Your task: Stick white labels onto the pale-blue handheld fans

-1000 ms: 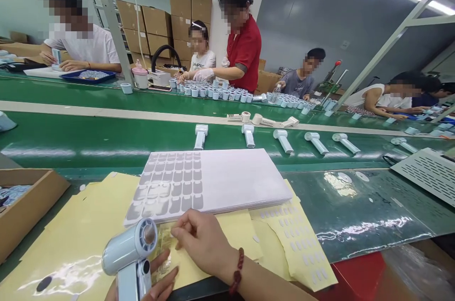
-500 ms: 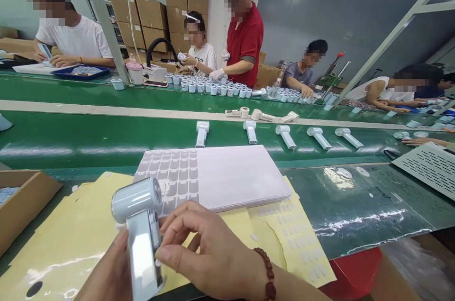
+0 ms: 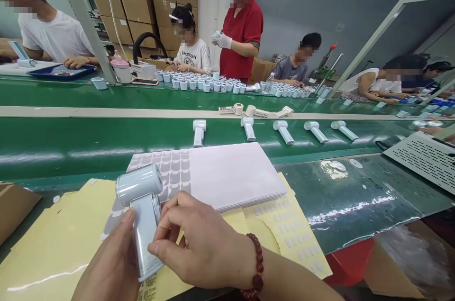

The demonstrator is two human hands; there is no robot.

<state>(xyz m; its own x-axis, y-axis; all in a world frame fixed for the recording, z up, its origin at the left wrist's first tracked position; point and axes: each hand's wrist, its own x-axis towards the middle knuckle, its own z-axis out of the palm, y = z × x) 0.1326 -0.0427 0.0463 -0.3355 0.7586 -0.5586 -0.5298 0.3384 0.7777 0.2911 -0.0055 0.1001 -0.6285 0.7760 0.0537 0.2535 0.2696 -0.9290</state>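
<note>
Nearest the camera, held upright-ish between both hands: a pale blue plastic handheld fan with a cylindrical head and flat handle [image 3: 142,215], long axis running from bottom edge up and slightly left, head topmost. Left hand [image 3: 110,263] wrapped about the handle from the left, thumb up along its side, closed on it. Right hand [image 3: 199,244], with a dark red bead bracelet [image 3: 256,263] at the wrist, curled in from the right, thumb and fingertips pinched against the handle's right edge; whether anything small sits between those fingertips cannot be told. Right hand on top and the more active-looking; fan just left of it.

Beneath, on the counter [image 3: 355,196]: spent yellow backing sheets [image 3: 53,244], some with rows of small stickers left. Just beyond the fan, a white stack of sticker sheets with grey rounded labels [image 3: 213,175], only the left part of the top sheet filled. Far left, a brown cardboard box corner [image 3: 14,206], contents hidden.

Farther on, a green conveyor belt [image 3: 71,144] carrying a row of similar fans lying flat [image 3: 284,131]. Across it, a cluster of small pale blue cups [image 3: 199,83], a dark blue tray [image 3: 60,71] of small parts, seated people and one standing in a red shirt [image 3: 241,35], stacked cardboard cartons [image 3: 142,7] behind.
</note>
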